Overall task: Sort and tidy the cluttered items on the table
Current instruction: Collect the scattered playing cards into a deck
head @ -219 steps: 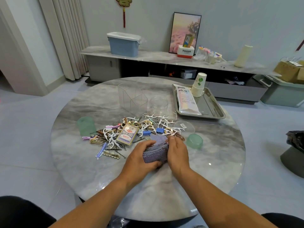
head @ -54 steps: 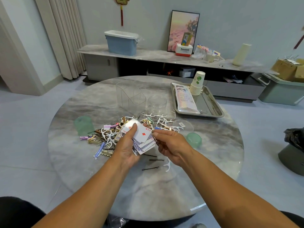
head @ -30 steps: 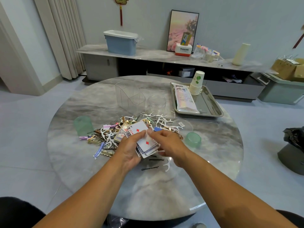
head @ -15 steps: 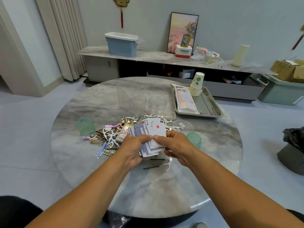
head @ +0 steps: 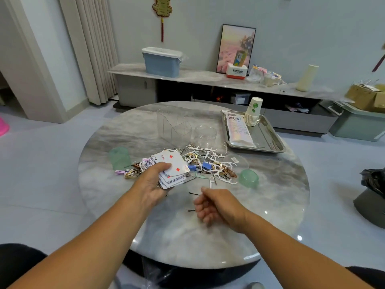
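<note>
My left hand (head: pixel 153 184) grips a loose stack of playing cards (head: pixel 173 170), a two of diamonds face up on top, above the round marble table (head: pixel 125 205). My right hand (head: pixel 216 205) hovers over the table nearer to me, fingers loosely curled and holding nothing. Behind the cards lies a pile of white floss picks, hair clips and blue clips (head: pixel 208 161). Black bobby pins (head: pixel 193 193) lie on the marble between my hands.
A clear divided organizer (head: pixel 174 124) and a clear round jar (head: pixel 205 133) stand behind the pile. A steel tray (head: pixel 268 138) holds paper cups (head: pixel 253 112) and a packet. Green cups sit at the left (head: pixel 119 157) and the right (head: pixel 249 178).
My right hand has let go of the cards and drawn back toward me. My left hand keeps the stack and has shifted a little left.
</note>
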